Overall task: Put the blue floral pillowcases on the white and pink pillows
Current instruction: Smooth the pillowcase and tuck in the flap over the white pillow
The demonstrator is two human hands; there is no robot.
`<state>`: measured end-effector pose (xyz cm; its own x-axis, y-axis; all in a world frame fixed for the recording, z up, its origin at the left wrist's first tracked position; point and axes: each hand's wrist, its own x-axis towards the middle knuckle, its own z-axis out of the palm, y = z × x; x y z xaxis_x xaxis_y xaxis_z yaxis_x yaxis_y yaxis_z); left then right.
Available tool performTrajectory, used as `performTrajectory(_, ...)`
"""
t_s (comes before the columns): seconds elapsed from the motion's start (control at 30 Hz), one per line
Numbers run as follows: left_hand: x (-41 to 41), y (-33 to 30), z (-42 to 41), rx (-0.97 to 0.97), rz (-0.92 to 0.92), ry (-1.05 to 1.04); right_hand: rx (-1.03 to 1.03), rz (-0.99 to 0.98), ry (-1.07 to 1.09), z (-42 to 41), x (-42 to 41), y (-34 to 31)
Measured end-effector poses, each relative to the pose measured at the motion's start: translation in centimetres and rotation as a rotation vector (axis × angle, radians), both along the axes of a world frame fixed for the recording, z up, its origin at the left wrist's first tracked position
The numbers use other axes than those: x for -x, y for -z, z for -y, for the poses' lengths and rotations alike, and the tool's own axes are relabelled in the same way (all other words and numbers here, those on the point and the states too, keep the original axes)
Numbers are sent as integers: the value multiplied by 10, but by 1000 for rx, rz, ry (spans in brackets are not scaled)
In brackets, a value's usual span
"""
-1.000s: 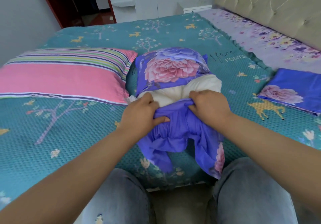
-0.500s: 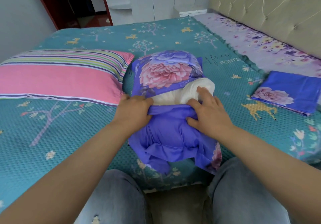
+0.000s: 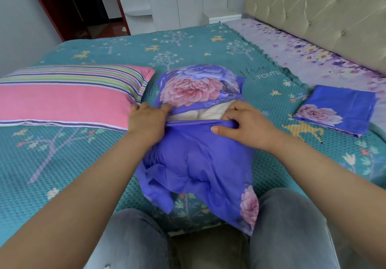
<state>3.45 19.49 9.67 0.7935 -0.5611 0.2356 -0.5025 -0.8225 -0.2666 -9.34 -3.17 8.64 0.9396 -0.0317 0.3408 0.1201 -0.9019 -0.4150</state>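
Observation:
A blue floral pillowcase [image 3: 198, 160] wraps most of the white pillow [image 3: 211, 112], which lies on the bed in front of me; only a narrow strip of white shows between the case's two edges. My left hand [image 3: 147, 120] grips the case's left side at that gap. My right hand [image 3: 244, 123] pinches the lower blue edge on the right. The pink striped pillow [image 3: 66, 97] lies bare to the left. A second folded blue floral pillowcase [image 3: 336, 110] rests on the right.
The teal patterned bedspread [image 3: 62, 164] covers the bed. A lilac floral sheet [image 3: 313, 59] runs along the padded headboard [image 3: 323, 11] at the right. My knees in grey jeans [image 3: 288, 227] are at the bed's near edge. A doorway and white shelves stand beyond.
Both hands have drawn the lower blue edge further up over the white pillow, so less white shows. The loose fabric near my knees has been pulled flatter.

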Motion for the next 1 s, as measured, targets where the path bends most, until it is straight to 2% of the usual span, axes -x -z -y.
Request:
performTrajectory(0.07, -2, -2, -5, -59, -11, -100, -164, 90, 63, -3, -1, 15)
performTrajectory(0.1, 0, -4, -6, -83, 17, -131, -332, 156, 140, -6, 1, 26)
performTrajectory(0.17, 8, -2, -7, -17, 36, -70, -616, 236, 316, -14, 9, 52)
performTrajectory(0.2, 15, 1, -3, 114, -58, 68, -670, 227, 379, -18, 14, 65)
performTrajectory(0.27, 39, 6, 11, 455, -483, 374, -743, 102, 446, -21, 18, 91)
performTrajectory(0.3, 51, 9, 21, 545, -627, 464, -780, 24, 468, -20, 15, 102)
performTrajectory(0.33, 60, 12, 32, 566, -652, 510, -812, -29, 482, -20, 16, 106)
performTrajectory(0.37, 67, 16, 41, 535, -596, 516, -861, -47, 472, -21, 14, 107)
performTrajectory(0.43, 73, 24, 55, 385, -351, 522, -996, -56, 423, -23, 11, 108)
performTrajectory(0.5, 76, 29, 60, 333, -269, 549, -1045, -101, 365, -23, 15, 111)
performTrajectory(0.7, 78, 42, 61, 220, -438, 451, -727, -297, 74, 24, 39, 81)
performTrajectory(0.77, 84, 37, 64, 184, -424, 412, -504, -192, 135, 37, 42, 68)
performTrajectory(0.83, 93, 38, 68, 133, -380, 368, -329, -83, 302, 41, 47, 62)
performTrajectory(0.9, 105, 41, 73, 114, -436, 338, -194, -34, 422, 40, 53, 65)
performTrajectory(0.93, 110, 43, 76, 134, -522, 316, -129, 12, 401, 41, 55, 69)
performTrajectory(1.0, 113, 40, 84, 195, -699, 267, -11, 76, 219, 44, 60, 73)
